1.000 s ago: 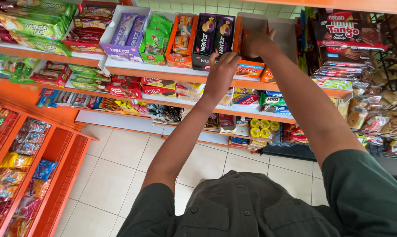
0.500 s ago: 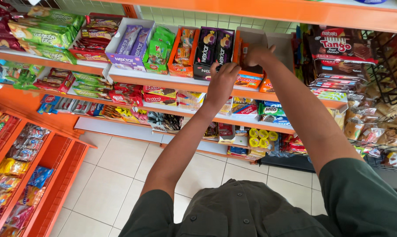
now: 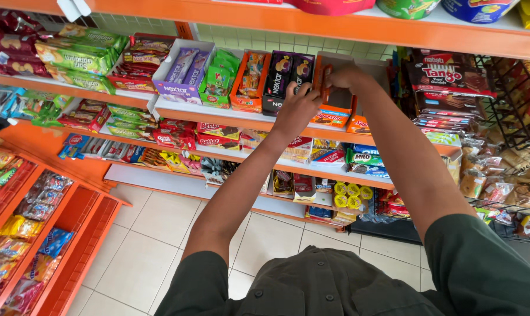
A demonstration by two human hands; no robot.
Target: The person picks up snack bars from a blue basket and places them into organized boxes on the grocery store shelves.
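Both my arms reach up to the second shelf. My left hand (image 3: pixel 298 108) curls against the left wall of an orange snack display box (image 3: pixel 330 118) with a grey cardboard inside. My right hand (image 3: pixel 348 78) is bent over the box's open top, with its fingers closed on the cardboard edge. What lies inside the box is hidden by my hands. A dark display box of biscuit packs (image 3: pixel 288 79) stands just left of my left hand.
The orange shelves (image 3: pixel 358 26) hold purple, green and orange snack boxes on the left and red wafer packs (image 3: pixel 449 73) on the right. A black wire rack (image 3: pixel 520 105) of bagged snacks stands at far right. An orange bin rack (image 3: pixel 54 234) stands at lower left, on a white tiled floor.
Both hands stay at the orange box. My left hand has crept slightly up and right along its left wall, and the view has shifted a little.
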